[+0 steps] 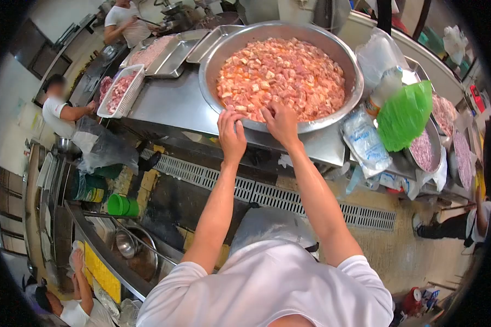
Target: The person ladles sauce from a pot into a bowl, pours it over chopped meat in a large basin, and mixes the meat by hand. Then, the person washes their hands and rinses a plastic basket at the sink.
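A wide metal basin stands on the steel counter, filled with diced raw meat in a reddish, wet coating. My left hand is at the basin's near rim, its fingers apart and the tips by the edge. Just to its right, my right hand reaches over the same rim with curled fingers, close to the meat. Whatever those curled fingers may hold is hidden.
Metal trays and a white basket of meat sit left of the basin. At right are a green plastic bag, clear bags and bowls of minced meat. A floor grate runs below. Several people work around the room.
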Available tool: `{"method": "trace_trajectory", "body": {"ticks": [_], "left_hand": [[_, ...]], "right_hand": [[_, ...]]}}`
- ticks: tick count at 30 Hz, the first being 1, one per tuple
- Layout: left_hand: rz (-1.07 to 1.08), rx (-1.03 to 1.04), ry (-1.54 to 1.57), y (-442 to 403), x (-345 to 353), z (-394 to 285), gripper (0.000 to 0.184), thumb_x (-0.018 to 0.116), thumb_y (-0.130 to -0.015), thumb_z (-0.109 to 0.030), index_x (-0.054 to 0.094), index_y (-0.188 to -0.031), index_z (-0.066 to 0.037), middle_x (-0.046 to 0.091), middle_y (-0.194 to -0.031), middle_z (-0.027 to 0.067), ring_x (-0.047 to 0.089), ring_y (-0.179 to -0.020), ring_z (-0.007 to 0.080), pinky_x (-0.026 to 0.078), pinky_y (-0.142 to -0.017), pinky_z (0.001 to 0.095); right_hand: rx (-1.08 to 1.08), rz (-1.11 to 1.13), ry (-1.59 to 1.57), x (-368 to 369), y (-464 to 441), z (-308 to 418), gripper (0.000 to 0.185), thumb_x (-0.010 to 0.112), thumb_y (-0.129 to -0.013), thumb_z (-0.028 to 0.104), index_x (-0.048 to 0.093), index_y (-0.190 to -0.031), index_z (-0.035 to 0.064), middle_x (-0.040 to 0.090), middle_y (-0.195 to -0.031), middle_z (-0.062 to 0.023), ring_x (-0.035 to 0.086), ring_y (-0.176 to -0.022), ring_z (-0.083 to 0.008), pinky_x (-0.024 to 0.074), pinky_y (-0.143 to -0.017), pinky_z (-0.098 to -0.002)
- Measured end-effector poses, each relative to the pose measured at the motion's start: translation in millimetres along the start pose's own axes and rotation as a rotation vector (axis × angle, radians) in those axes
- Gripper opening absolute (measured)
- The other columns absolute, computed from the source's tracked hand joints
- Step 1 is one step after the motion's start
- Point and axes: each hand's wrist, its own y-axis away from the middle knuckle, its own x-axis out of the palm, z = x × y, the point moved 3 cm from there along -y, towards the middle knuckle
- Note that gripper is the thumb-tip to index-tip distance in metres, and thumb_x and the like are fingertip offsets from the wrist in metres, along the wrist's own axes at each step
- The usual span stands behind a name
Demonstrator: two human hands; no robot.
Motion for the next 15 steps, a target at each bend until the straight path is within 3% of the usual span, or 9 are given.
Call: {"method": "trace_trajectory", "body": {"ticks": [8,11,15], "left_hand": [[0.035,-0.049,-0.069,1.5,4.2,-10.8,0.014,0.053,-0.089,-0.008,0.060,-0.099,-0.001,0.058,-0.115,0.0167,0.048,-0.118,0.0374,0.034,-0.105,0.0469],[0.098,-0.060,-0.077,1.4,2.1,-14.8,0.016,0.054,-0.087,-0.006,0.059,-0.102,0.000,0.055,-0.120,0.0184,0.045,-0.122,0.0394,0.034,-0.105,0.0481],[0.116,-0.128,-0.054,4.3,-2.4,-25.2,0.016,0.057,-0.085,-0.005,0.059,-0.101,-0.001,0.058,-0.115,0.0169,0.048,-0.118,0.0384,0.034,-0.106,0.0485]], "right_hand": [[0.047,-0.009,-0.141,-7.8,4.4,-3.4,0.023,0.065,-0.086,0.025,0.064,-0.081,0.0027,0.066,-0.071,-0.0156,0.065,-0.065,-0.0339,0.0484,-0.058,-0.0431],[0.059,-0.019,-0.163,-10.7,6.3,-5.8,0.023,0.065,-0.086,0.025,0.065,-0.080,0.0024,0.066,-0.070,-0.0157,0.065,-0.065,-0.0332,0.0482,-0.058,-0.0422],[0.074,0.002,-0.188,-11.1,3.6,-5.6,0.023,0.064,-0.086,0.024,0.066,-0.079,0.0021,0.066,-0.070,-0.0157,0.065,-0.063,-0.0319,0.0482,-0.058,-0.0412]]}}
